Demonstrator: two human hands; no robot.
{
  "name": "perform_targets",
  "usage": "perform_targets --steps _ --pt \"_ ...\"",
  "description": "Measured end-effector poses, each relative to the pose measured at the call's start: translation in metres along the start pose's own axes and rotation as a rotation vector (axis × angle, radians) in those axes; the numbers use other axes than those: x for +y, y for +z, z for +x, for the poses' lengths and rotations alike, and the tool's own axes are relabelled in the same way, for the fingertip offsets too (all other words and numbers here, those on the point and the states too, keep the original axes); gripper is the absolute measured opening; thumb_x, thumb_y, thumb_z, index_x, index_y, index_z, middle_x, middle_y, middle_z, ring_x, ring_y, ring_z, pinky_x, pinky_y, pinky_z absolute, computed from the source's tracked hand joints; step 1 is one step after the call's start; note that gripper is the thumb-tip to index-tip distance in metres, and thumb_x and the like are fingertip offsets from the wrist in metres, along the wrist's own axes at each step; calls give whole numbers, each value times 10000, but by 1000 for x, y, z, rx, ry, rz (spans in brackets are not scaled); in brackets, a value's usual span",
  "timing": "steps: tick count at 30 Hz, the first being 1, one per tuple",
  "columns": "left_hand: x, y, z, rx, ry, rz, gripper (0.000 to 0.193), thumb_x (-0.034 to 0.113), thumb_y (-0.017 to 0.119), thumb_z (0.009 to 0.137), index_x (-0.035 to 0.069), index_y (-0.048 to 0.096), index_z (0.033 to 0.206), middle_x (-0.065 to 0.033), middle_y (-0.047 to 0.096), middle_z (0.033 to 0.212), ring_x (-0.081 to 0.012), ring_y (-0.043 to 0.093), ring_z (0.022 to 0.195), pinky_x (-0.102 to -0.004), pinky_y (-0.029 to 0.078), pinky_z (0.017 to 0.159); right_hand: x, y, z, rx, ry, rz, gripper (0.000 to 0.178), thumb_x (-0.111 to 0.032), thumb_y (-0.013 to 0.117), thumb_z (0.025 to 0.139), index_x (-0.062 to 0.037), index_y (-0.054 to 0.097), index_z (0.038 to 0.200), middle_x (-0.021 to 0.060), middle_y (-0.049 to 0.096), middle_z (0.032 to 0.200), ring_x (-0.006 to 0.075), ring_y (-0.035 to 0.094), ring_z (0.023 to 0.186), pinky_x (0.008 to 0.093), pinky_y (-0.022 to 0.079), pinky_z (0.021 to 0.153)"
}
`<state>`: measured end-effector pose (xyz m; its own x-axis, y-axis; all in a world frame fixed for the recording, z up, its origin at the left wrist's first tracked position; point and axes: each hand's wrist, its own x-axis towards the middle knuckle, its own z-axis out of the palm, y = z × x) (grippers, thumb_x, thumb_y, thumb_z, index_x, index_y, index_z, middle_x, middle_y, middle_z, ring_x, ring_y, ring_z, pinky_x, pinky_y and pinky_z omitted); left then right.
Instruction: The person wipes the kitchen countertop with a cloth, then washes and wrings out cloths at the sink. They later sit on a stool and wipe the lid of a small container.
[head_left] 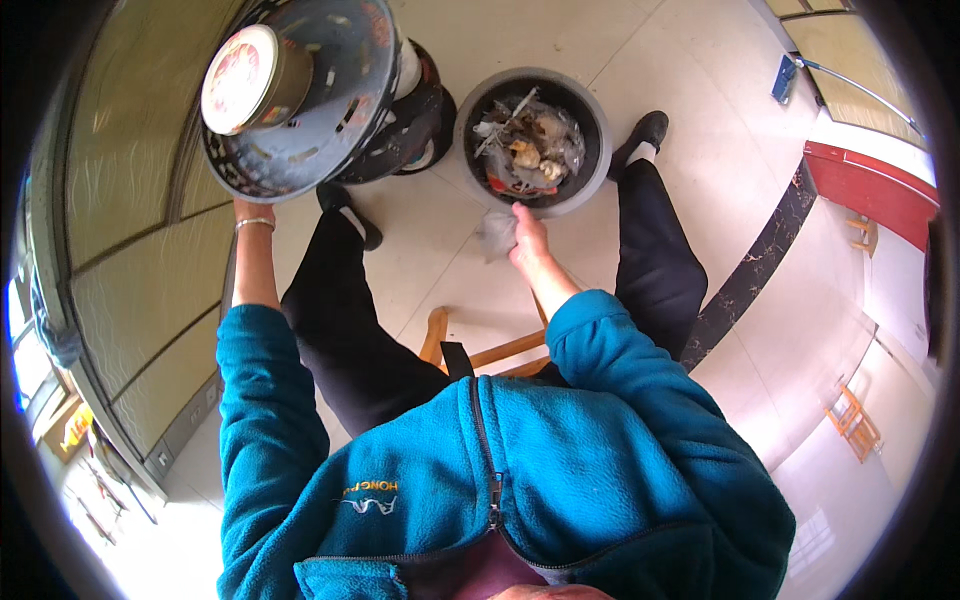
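Note:
My right hand [528, 238] is closed at the near rim of a grey round bin [597, 165], pinching a piece of thin translucent plastic [495, 234] that hangs to its left. Inside the bin lies a heap of rubbish [535, 148]: crumpled plastic, pale lumps and some red scraps. On the left, my left hand [254, 212] is at the near edge of a round dark tray-like top [340, 120]. That edge hides its fingers, so its grip does not show. A round tin [243, 80] with a pale lid stands on this top.
A dark rounded base [425, 125] stands under the tray-like top. My feet are either side of the bin, and a wooden stool frame [500, 352] is beneath me. Yellowish cabinet panels [120, 200] line the left. A blue-headed mop [785, 80] lies at upper right.

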<state>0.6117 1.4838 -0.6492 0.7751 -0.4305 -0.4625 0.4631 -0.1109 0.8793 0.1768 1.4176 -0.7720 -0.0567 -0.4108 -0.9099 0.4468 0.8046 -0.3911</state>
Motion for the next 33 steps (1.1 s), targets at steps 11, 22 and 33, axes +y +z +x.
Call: perform_targets --steps 11,22,33 --pt "73 -29 -155 99 376 400 269 171 636 851 39 650 1085 -52 661 996 -138 607 852 -291 518 721 -6 -4 -102 -601 82 -670 233 -226 683 832 -50 630 974 80 618 974 168 564 936 352 500 703" --pt "136 137 -152 107 918 1132 1145 415 871 536 65 252 1433 -272 324 1407 -396 372 1270 -421 354 1048 -164 2 -153 -856 -349 -49 475 39 459 728 33 524 1199 124 569 1170 239 534 1118 385 409 999" --pt "148 178 -118 -136 639 820 1017 393 846 565 45 355 1385 -185 501 1243 -296 494 1151 -390 421 973 -162 -32 -77 -772 -214 -91 382 21 471 741 13 563 1111 100 608 1071 236 582 1017 371 462 917"
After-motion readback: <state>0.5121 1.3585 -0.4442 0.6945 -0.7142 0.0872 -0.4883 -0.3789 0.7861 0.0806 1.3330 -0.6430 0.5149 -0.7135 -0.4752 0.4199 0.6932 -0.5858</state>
